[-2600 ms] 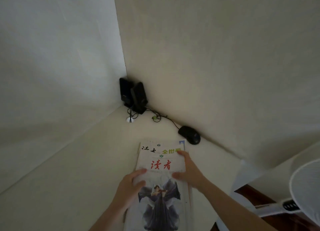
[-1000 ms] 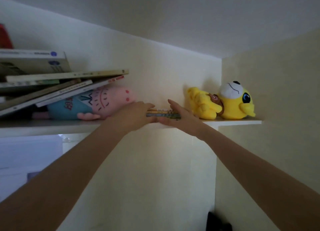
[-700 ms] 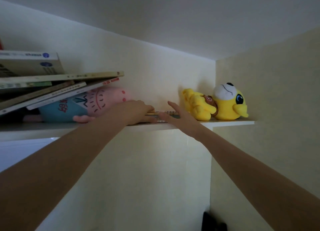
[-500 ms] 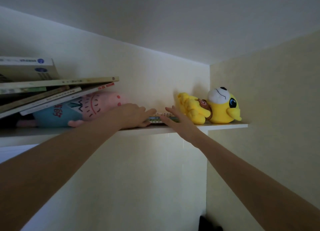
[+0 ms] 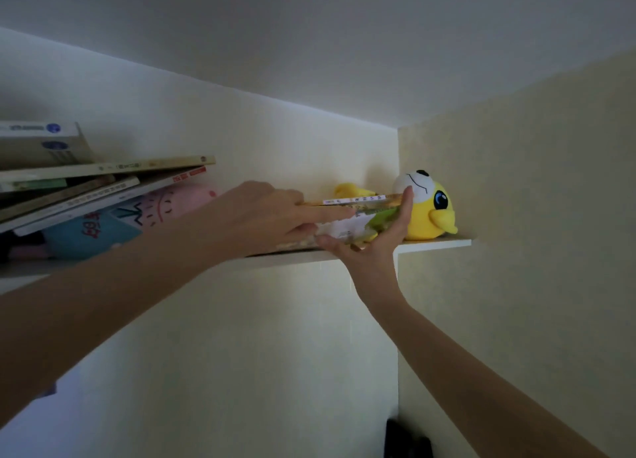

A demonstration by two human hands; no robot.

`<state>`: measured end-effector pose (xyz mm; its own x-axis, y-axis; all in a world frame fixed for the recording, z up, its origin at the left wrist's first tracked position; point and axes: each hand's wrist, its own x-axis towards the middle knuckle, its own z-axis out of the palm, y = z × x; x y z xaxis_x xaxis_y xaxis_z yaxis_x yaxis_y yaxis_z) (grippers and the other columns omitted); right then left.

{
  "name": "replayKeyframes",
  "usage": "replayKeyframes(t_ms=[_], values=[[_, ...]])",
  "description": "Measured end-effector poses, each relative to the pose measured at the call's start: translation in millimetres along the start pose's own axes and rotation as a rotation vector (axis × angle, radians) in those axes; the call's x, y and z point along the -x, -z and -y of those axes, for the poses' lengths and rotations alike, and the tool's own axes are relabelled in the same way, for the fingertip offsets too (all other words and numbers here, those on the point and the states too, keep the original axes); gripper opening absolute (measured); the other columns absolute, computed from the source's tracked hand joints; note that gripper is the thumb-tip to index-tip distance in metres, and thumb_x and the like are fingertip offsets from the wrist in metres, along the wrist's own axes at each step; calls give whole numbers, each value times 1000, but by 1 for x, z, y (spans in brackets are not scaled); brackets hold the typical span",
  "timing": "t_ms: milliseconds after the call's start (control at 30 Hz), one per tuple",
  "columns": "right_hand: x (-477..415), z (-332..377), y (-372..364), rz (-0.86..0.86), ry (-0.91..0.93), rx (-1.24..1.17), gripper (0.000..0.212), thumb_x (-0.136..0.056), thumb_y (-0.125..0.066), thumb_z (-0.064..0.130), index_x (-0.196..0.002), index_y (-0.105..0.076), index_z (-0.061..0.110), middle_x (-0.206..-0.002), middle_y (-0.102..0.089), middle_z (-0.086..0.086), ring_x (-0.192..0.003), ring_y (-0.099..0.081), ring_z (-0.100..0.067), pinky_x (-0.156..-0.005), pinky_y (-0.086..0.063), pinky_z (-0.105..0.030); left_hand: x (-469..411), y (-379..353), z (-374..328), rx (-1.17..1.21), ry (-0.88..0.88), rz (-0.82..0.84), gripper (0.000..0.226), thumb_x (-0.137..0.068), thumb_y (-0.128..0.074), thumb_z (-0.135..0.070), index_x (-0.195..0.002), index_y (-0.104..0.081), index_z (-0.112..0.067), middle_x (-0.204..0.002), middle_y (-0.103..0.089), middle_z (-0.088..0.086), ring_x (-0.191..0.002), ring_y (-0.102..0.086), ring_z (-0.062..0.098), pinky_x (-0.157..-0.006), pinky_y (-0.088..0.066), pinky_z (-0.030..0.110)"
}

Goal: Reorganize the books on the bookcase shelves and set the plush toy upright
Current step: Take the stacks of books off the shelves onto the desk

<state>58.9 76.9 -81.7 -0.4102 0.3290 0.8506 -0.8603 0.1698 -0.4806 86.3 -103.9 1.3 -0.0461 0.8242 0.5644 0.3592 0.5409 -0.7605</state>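
In the head view, the books, a thin stack of soft-cover ones, are tilted between both hands, just above the shelf. The left hand pinches the left end of the stack, with the index finger along the top and the thumb below. The right hand clasps the right end, with the thumb up against the edge and the other fingers underneath. Just behind the right hand the yellow plush lies on its side on the shelf. To the left of the left hand, a pink plush lies under a leaning pile of more books. I judge the stack is light but floppy, and its smooth covers may slide on each other, so a hold at both ends with support from below suits it. The yellow plush looks soft and light and is best taken round its body.
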Motion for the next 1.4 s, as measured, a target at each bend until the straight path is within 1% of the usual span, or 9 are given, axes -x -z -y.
replayKeyframes(t_ms=[133, 300, 433, 567, 733, 867, 1100, 1267, 1400], values=[[20, 4, 9, -55, -44, -155, 126, -56, -84, -12, -143, -5, 34, -133, -18, 27, -118, -33, 25, -91, -46, -10, -4, 4, -36, 9, 105, 173, 82, -83, -54, -55, -141, 4, -49, -91, -51, 1, -54, -52, 20, -45, -13, 26], [18, 16, 26, -134, -145, -201, 123, -65, -83, -1, -145, 0, 41, -153, 0, 14, -138, -31, -16, -102, -41, -36, 5, 0, -31, 109, 257, 102, 98, -72, -77, -22, -142, -16, -52, -78, -47, -1, -37, -41, 17, -36, -12, 21], [22, 28, 49, -123, -118, -190, 113, -73, -81, 10, -146, 0, 41, -157, -5, 7, -129, -37, 7, -99, -36, -28, -2, 40, -47, 301, 354, -77, 85, -84, -61, -40, -140, 1, -59, -89, -51, -6, -54, -54, 17, -43, -33, 21], [36, 54, 80, -73, 17, -263, 85, -84, -70, 23, -142, -12, 47, -149, -37, 4, -132, -44, -11, -96, -49, -30, -24, 57, -75, 1142, 592, -257, 97, -70, -72, -45, -135, -3, -67, -99, -53, -31, -92, -57, 0, -88, -49, 25], [75, 70, 150, 41, 10, -17, 61, -91, -57, 13, -142, -30, 30, -144, -43, 3, -127, -50, -13, -93, -52, -34, -19, 20, -151, 1556, 690, -307, 92, -78, -66, -15, -141, -6, -47, -99, -50, -54, -97, -53, -24, -74, -40, -3], [131, 35, 202, 77, -250, 138, 56, -90, -58, 19, -140, -35, 33, -135, -50, 12, -120, -56, -13, -94, -52, -38, -1, -27, -232, 1686, 825, -100, 98, -76, -68, -27, -141, 1, -54, -94, -40, -63, -92, -49, -30, -72, -40, -3], [244, -58, 266, 143, -873, 268, 60, -93, -57, 15, -145, -29, 24, -139, -46, 0, -119, -55, -17, -90, -53, -24, 66, -112, -380, 1887, 1136, 397, 100, -67, -78, -49, -141, -12, -55, -115, -47, -47, -103, -58, -7, -91, -51, 32], [344, -131, 275, 258, -1214, 321, 61, -92, -59, 21, -141, -25, 30, -145, -40, -4, -120, -50, -18, -96, -49, -30, 141, -160, -469, 1788, 1434, 774, 84, -79, -72, -33, -145, -20, -41, -127, -43, -16, -82, -56, -7, -67, -52, 17], [402, -175, 256, 339, -1387, 287, 77, -88, -65, 24, -148, -18, 25, -150, -30, 0, -126, -43, -18, -95, -49, -24, 209, -184, -503, 1667, 1515, 923, 83, -80, -71, -33, -146, -20, -36, -147, -36, -5, -105, -47, 6, -79, -45, 18]])
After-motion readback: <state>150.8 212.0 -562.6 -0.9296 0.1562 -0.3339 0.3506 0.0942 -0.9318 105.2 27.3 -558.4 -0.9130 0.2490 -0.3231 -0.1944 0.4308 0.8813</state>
